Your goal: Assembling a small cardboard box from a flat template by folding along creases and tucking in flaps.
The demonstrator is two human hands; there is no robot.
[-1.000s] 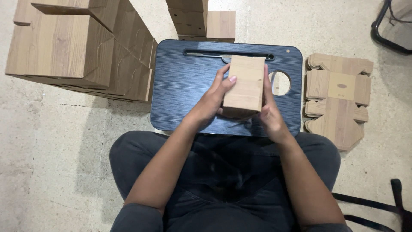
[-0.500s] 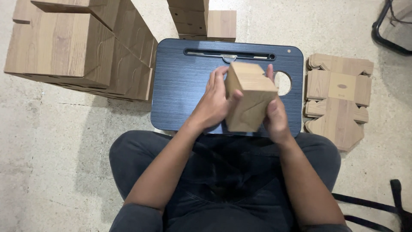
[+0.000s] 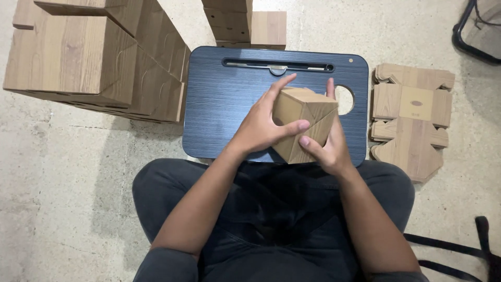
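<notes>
A folded wood-grain cardboard box (image 3: 308,115) is held tilted, one corner up, above a dark blue lap desk (image 3: 224,104). My left hand (image 3: 261,128) grips its left face, thumb across the front. On the box's right side, my right hand (image 3: 329,141) wraps around it, with the thumb on the lower front and fingers behind. The box's underside is hidden by my hands.
A stack of flat, unfolded wood-grain box blanks (image 3: 412,117) lies on the floor at the right. Assembled boxes are piled at the upper left (image 3: 99,57) and behind the desk (image 3: 245,21). Concrete floor all around; a black chair base (image 3: 475,36) at top right.
The box stood upright with a flat face toward me; both hands have since rotated it so a corner and a diagonal seam now face up.
</notes>
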